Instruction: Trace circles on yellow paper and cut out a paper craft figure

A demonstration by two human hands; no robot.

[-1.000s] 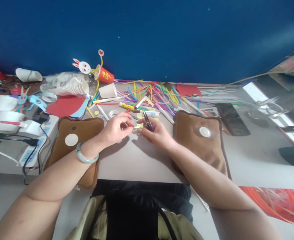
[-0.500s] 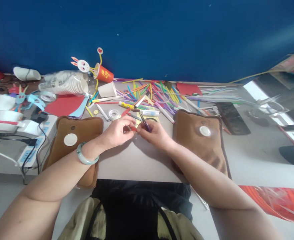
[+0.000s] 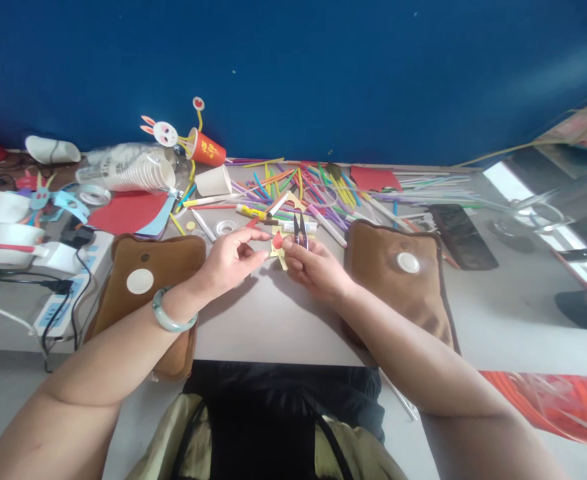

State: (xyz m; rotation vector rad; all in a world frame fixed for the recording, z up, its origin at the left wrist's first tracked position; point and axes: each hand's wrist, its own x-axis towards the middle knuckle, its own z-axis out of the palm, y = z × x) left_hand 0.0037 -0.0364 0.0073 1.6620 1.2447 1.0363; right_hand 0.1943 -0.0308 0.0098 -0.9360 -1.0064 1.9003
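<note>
My right hand [image 3: 318, 270] is closed round small scissors [image 3: 300, 233], whose dark blades point away from me and stand slightly apart. At the tip of its thumb is a small red paper piece [image 3: 278, 241], seemingly pinched there too. My left hand [image 3: 233, 260] is just left of the red piece, thumb and forefinger apart, with nothing between them. Beneath the fingertips lie yellow paper scraps [image 3: 282, 259]. A white-barrelled marker [image 3: 307, 227] lies behind the scissors, and a roll of clear tape [image 3: 226, 227] is beyond my left hand.
Brown cushion-like pouches [image 3: 398, 287] flank my hands. Many coloured sticks [image 3: 318, 193] cover the back of the table. To the left are stacked paper cups [image 3: 138, 172], red paper [image 3: 128, 210] and a power strip [image 3: 66, 300] with cables. A phone [image 3: 463, 237] lies at right.
My left fingers have let go of the red paper piece and opened, moving slightly left. My right hand has turned, so the scissors show more upright, with the red piece staying at its thumb.
</note>
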